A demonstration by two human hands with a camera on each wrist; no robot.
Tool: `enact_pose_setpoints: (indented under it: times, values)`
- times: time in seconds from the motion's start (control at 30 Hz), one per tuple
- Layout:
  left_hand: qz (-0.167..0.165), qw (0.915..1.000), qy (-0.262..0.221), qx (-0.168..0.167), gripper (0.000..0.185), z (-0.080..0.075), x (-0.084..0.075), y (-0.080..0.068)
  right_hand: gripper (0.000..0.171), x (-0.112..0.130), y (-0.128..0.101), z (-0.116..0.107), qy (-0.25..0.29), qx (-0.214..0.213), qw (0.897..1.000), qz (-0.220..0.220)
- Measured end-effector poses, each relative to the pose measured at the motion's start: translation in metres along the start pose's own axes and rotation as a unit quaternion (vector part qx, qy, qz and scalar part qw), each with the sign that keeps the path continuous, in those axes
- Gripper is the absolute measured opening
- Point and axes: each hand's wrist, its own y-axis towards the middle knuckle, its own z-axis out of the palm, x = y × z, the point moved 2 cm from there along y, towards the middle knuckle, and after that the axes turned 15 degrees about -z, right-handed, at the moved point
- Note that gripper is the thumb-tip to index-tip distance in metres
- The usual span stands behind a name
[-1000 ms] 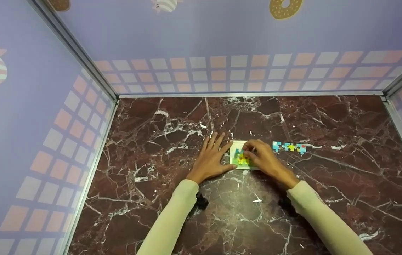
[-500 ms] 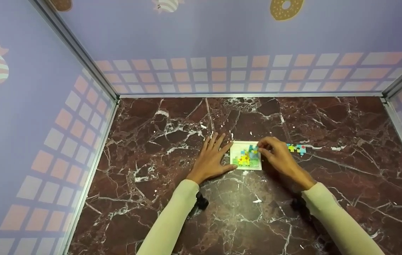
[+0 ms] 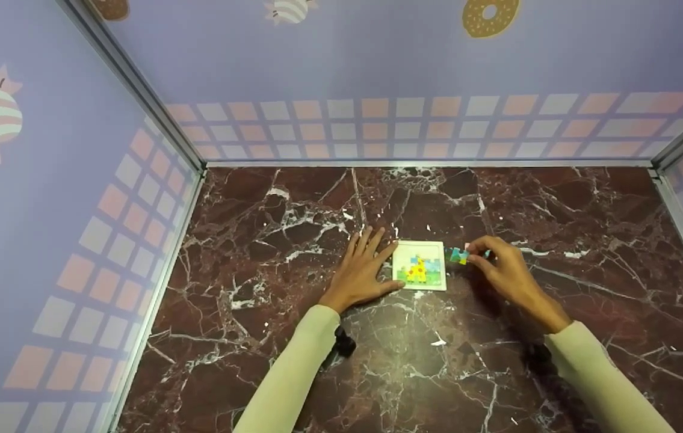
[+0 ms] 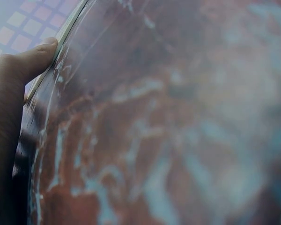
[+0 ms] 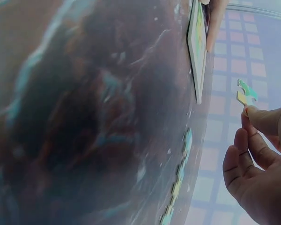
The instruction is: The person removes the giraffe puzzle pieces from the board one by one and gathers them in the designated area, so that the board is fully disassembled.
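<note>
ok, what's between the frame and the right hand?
Head view: the piece the right hand pinches. Right wrist view shows it clear of the frame.

On the surface [image 3: 431, 373], toward its far edge, the tray [image 3: 408, 250] lies between my left grip [image 3: 358, 272] and right grip [image 3: 502, 266].

Around you a booth-like enclosure [image 3: 353, 54], lilac walls [image 3: 46, 198] printed with pink-and-white squares [image 3: 343, 130] and a brown doughnut [image 3: 488, 30], grey metal corner strips [image 3: 132, 72], your dark-red marble-patterned bench [image 3: 425, 379].
</note>
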Motion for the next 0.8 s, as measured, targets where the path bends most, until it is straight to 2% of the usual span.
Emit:
enact_pose_setpoints:
  times: [0.37, 0.53, 0.8]
  values:
    - [-0.006, 0.9999, -0.008, 0.009, 0.099, 0.002, -0.001, 0.000, 0.015, -0.014, -0.025, -0.009, -0.003, 0.018, 0.999, 0.030]
    - [-0.007, 0.9999, -0.009, 0.008, 0.100, 0.002, 0.000, 0.000, 0.013, -0.019, -0.030, -0.012, -0.010, 0.039, 0.998, 0.054]
    - [-0.005, 1.0000, 0.001, 0.005, 0.100, 0.002, 0.000, 0.000, 0.012, -0.027, -0.034, -0.013, -0.014, 0.059, 0.996, 0.067]
